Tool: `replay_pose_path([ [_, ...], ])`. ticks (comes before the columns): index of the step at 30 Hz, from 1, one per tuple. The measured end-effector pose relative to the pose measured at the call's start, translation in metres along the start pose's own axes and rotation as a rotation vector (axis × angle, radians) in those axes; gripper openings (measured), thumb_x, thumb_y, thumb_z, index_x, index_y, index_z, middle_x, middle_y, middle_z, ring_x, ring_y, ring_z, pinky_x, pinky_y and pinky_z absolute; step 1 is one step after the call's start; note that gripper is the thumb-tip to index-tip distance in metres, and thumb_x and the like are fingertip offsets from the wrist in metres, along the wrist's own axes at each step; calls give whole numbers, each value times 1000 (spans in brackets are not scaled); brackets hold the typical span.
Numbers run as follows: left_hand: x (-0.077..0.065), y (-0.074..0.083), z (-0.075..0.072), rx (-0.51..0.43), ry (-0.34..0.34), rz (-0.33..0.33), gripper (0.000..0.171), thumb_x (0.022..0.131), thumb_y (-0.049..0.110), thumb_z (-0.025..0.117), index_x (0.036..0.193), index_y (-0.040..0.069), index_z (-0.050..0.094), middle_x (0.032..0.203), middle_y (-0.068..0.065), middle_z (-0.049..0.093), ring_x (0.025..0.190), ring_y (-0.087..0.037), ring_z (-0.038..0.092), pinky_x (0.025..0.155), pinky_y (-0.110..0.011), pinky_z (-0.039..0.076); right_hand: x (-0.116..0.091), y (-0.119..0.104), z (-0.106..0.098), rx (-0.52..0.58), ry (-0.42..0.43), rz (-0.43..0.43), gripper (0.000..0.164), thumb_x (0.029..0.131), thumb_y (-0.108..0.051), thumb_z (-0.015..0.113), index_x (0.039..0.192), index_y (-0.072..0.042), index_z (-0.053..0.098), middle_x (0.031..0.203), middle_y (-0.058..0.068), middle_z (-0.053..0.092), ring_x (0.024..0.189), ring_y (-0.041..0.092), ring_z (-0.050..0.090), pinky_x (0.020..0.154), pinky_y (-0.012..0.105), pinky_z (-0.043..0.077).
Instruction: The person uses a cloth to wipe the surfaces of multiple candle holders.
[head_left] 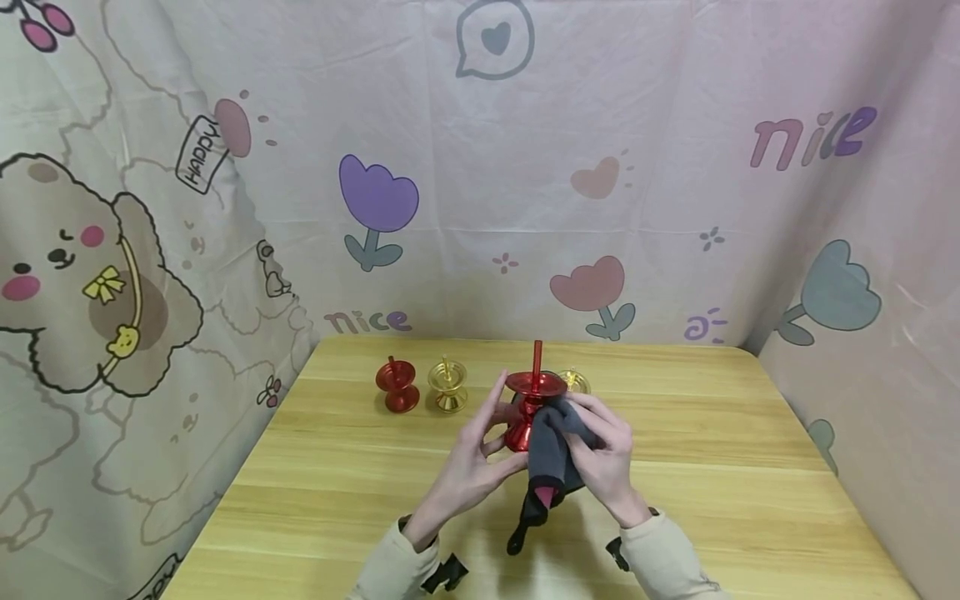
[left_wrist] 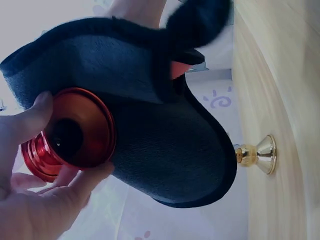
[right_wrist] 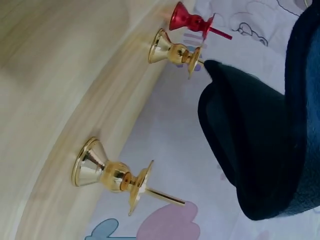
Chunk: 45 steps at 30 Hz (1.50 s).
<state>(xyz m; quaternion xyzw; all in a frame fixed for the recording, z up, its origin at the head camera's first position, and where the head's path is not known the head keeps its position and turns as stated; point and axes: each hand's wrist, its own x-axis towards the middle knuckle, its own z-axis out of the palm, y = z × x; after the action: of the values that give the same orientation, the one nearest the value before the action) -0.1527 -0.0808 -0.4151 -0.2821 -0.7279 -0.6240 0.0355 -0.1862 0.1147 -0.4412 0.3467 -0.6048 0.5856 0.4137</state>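
Above the table, my left hand (head_left: 467, 471) grips a red metal candle holder (head_left: 519, 437) by its lower part, thumb and fingers round it. Its dish and thin spike point upward; in the left wrist view the round base (left_wrist: 97, 130) shows a dark hollow underneath. A dark grey cloth (head_left: 550, 454) with black edging and a bit of pink is pinched in my right hand (head_left: 606, 458). The cloth lies against the holder's right side, below the dish, and its lower end hangs down. In the right wrist view, the cloth hides the held candle holder.
Toward the back left of the wooden table (head_left: 337, 467) stand another red candle holder (head_left: 397, 387) and a gold one (head_left: 448, 387). A second gold candle holder (right_wrist: 112, 175) stands behind the held one, partly hidden in the head view. A printed curtain (head_left: 480, 183) hangs behind the table.
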Motion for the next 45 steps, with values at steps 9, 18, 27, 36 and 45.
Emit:
replay_pose_path([
  [9, 0, 1, -1, -58, -76, -40, 103, 91, 6, 73, 164, 28, 3, 149, -26, 46, 138, -41, 48, 110, -45, 46, 0, -1, -3, 84, -14, 164, 32, 76, 26, 66, 102, 9, 75, 111, -2, 75, 104, 5, 68, 90, 16, 53],
  [18, -1, 2, -4, -51, -62, 25, 100, 91, 5, 72, 164, 24, 5, 136, -23, 59, 126, -31, 60, 106, -29, 50, 0, -2, -4, 127, -46, 163, 37, 77, 26, 62, 106, 6, 75, 110, 0, 75, 101, 4, 68, 87, 14, 53],
  [27, -1, 0, -4, 10, 39, 2, 95, 94, 8, 70, 164, 15, 7, 138, -21, 61, 130, -32, 59, 109, -33, 48, 0, 2, -7, 94, -154, 59, 26, 81, 17, 70, 106, 9, 74, 116, 4, 74, 110, 9, 69, 93, 18, 54],
  [36, -1, -3, -9, 52, 129, 24, 95, 90, 8, 74, 163, 14, 13, 132, -25, 64, 120, -39, 63, 98, -51, 55, 5, 5, -4, -192, -321, -436, 21, 100, -3, 56, 103, 7, 74, 104, 23, 68, 99, 31, 66, 106, 27, 50],
  [45, 0, -2, -11, -80, 98, -12, 92, 91, 14, 75, 162, 19, 17, 133, -26, 63, 116, -21, 66, 94, -40, 59, 4, 6, -3, -81, -265, -380, 19, 98, -1, 60, 105, 10, 73, 105, 23, 69, 105, 30, 66, 106, 29, 50],
])
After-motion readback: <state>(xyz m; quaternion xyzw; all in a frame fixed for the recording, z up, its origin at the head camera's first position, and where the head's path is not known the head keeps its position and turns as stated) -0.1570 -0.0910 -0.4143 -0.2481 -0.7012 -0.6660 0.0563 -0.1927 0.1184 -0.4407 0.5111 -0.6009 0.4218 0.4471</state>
